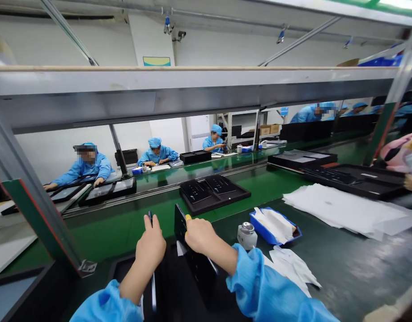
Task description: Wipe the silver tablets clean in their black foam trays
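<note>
My left hand (150, 246) grips a thin flat panel (154, 290) that I see nearly edge-on, its dark top end showing between the fingers. To the right, my right hand (201, 235) holds a glossy black tablet-like panel (180, 223) upright by its edge. Something yellow, like a finger cot, covers a fingertip of that hand. A small white piece (181, 248) of paper or cloth shows against this panel, below the fingers. Under both hands lies a black tray (120, 268), partly hidden by my arms.
Right of my arm stand a white pump bottle (247, 236), a blue box (297, 232) with white wipes, and crumpled wipes (293, 268). White sheets (340, 210) lie farther right. A black tray (214, 192) with panels sits ahead. A shelf (206, 82) crosses above; co-workers sit opposite.
</note>
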Tool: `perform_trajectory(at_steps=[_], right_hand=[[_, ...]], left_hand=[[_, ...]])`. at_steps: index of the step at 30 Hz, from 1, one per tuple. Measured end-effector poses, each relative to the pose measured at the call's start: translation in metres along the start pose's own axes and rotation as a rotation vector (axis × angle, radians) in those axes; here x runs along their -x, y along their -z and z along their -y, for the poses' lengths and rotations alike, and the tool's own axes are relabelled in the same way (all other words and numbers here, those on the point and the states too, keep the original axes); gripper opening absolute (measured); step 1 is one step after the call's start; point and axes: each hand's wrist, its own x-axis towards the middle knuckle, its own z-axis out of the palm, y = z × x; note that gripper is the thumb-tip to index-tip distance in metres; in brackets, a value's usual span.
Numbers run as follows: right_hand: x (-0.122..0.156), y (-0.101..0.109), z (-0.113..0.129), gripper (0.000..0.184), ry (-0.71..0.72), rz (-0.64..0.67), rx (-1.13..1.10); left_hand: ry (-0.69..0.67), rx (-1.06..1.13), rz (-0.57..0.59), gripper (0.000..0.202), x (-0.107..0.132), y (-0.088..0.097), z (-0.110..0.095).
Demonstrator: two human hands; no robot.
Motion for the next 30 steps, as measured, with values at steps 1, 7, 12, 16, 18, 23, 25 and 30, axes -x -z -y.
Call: perform_trajectory(at_steps=[1, 7, 12, 16, 18, 23, 25, 30], right_hand=[[0.004, 0.000, -0.003, 0.031, 0.009, 0.019, 0.012], [0.038, 0.019, -0.024, 0.031, 0.102, 0.187, 0.085], [0.037, 0.021, -0.028, 0.035, 0.061, 0.126, 0.111], [0.011, 0.010, -0.020, 0.037, 0.034, 0.041, 0.104], [0.003, 0.007, -0.015, 0.035, 0.037, 0.040, 0.098], [0.008, 0.011, -0.017, 0.035, 0.082, 0.062, 0.090], [0.015, 0.013, -0.021, 0.034, 0.100, 0.086, 0.075], [0.023, 0.009, -0.023, 0.032, 0.032, 0.006, 0.017]], left_hand=[[0.003, 0.006, 0.005, 0.050, 0.000, 0.001, 0.000], [0.011, 0.043, 0.026, 0.050, 0.000, 0.002, 0.003], [-0.004, 0.037, 0.025, 0.051, -0.001, 0.000, 0.002], [-0.003, 0.016, 0.011, 0.051, -0.001, -0.003, 0.002], [0.003, 0.015, 0.004, 0.050, -0.002, -0.004, 0.004], [0.011, 0.078, -0.002, 0.051, -0.002, -0.004, 0.007], [0.026, 0.129, 0.007, 0.052, -0.002, -0.004, 0.008], [0.081, 0.299, 0.030, 0.060, -0.004, 0.001, 0.016]])
